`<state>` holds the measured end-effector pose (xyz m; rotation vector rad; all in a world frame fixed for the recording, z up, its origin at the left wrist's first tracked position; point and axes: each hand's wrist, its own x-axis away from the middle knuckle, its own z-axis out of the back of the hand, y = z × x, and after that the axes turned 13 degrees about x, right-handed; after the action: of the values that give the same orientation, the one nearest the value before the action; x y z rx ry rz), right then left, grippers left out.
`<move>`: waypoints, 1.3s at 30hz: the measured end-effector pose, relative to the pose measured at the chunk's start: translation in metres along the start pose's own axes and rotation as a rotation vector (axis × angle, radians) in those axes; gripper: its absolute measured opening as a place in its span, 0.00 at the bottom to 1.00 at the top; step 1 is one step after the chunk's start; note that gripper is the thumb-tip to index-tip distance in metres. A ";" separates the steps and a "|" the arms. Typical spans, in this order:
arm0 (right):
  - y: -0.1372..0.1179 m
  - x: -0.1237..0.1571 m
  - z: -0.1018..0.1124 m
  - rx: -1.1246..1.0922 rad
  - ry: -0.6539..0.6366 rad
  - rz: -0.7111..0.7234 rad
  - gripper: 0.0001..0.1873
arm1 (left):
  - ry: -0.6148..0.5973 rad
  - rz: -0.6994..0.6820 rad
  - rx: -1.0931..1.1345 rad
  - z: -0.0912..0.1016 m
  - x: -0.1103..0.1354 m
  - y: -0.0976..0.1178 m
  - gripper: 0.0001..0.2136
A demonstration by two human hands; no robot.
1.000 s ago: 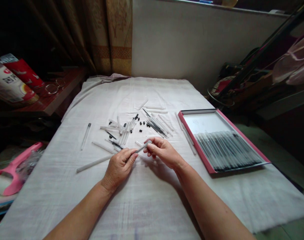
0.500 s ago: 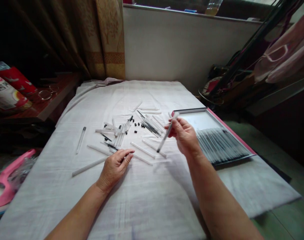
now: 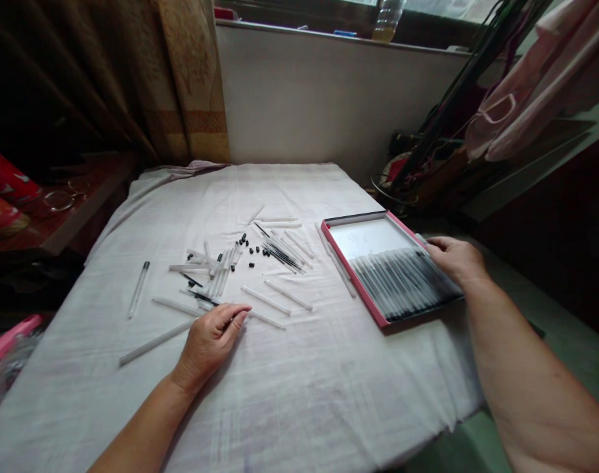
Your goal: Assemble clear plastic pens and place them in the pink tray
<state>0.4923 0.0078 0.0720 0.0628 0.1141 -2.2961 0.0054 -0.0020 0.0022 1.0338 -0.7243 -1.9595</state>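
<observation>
My right hand (image 3: 457, 259) is at the right edge of a shallow box (image 3: 361, 292), its fingers closed on a pen (image 3: 420, 240). Only the pen's pale end shows past the fingers. Inside the box, several clear pens (image 3: 402, 279) lie side by side, dark ends toward me. My left hand (image 3: 211, 338) rests on the cloth with thumb and fingers curled together. Whatever might be between them is hidden. Close by it are a clear tube (image 3: 267, 320), a dark-tipped refill (image 3: 201, 297) and a longer frosted tube (image 3: 154, 343).
Small black plugs (image 3: 251, 250) are scattered mid-table beside a bundle of refills (image 3: 282, 253) and a pile of clear barrels (image 3: 223, 270). A single pen (image 3: 138, 289) lies at the left. Two tubes (image 3: 339, 266) lie along the box's left side. A white cloth (image 3: 299, 394) covers the table.
My right hand has moved right with the pen, from above the table to the box's right edge. My left hand has stayed in place on the cloth. The view has turned slightly right.
</observation>
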 end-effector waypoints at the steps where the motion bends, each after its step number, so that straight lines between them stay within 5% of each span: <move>1: 0.001 0.001 -0.004 0.040 -0.005 -0.002 0.21 | 0.000 -0.004 -0.002 0.000 0.000 0.000 0.12; 16: -0.005 0.004 -0.021 0.168 0.145 0.069 0.21 | -0.003 -0.013 -0.008 0.000 0.000 0.002 0.12; 24: -0.104 0.042 0.005 -0.104 0.268 0.424 0.18 | -0.003 -0.017 -0.013 0.000 0.001 0.003 0.11; 29: -0.177 0.081 -0.010 -0.094 0.141 0.687 0.15 | -0.019 -0.048 -0.023 0.001 0.003 0.005 0.10; 33: -0.206 0.096 -0.029 0.016 0.022 0.668 0.18 | -0.089 -0.092 -0.055 0.002 0.002 0.008 0.09; 39: -0.209 0.091 -0.044 0.169 -0.068 0.544 0.16 | -0.112 -0.106 -0.038 -0.001 0.001 0.004 0.09</move>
<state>0.2764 0.0831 0.0339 0.0898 -0.1209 -1.7568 0.0073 -0.0055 0.0047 0.9626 -0.7024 -2.1281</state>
